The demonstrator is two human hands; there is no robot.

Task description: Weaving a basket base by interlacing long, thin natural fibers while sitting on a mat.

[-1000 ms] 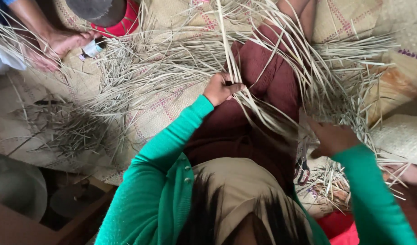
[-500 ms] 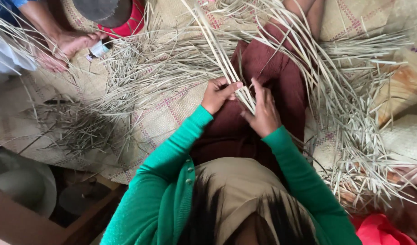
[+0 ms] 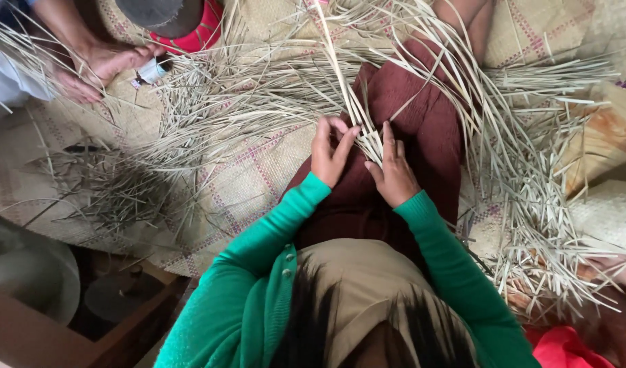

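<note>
Left hand (image 3: 332,151) in the middle of the frame, fingers bent and pinched on thin pale straw strips (image 3: 357,116) that rise toward the top edge. Right hand (image 3: 393,176) just beside it, fingers pointing up, pressed flat against the same bunch of strips where they cross; cannot tell if anything is held inside the palm. Both hands over a dark red skirt (image 3: 422,129), at the spot where the strips meet and overlap. Green sleeves (image 3: 272,232) running from the lower part of the frame up to both wrists. More loose straw strips (image 3: 531,170) spread out like a fan to the right side and down to the lower right. Another heap of strips (image 3: 211,109) spread to the left of the hands, on a woven mat (image 3: 258,177) with faint purple lines. Darker, thinner scraps (image 3: 115,191) on the mat at the left. Upper left of the frame: another person's hand (image 3: 98,65) on the mat among strips, close to a small pale roll (image 3: 151,70). Beside it, at the top edge, a round red thing (image 3: 197,31) with a dark grey top. Lower left: a pale round bowl shape (image 3: 34,279), blurred.
</note>
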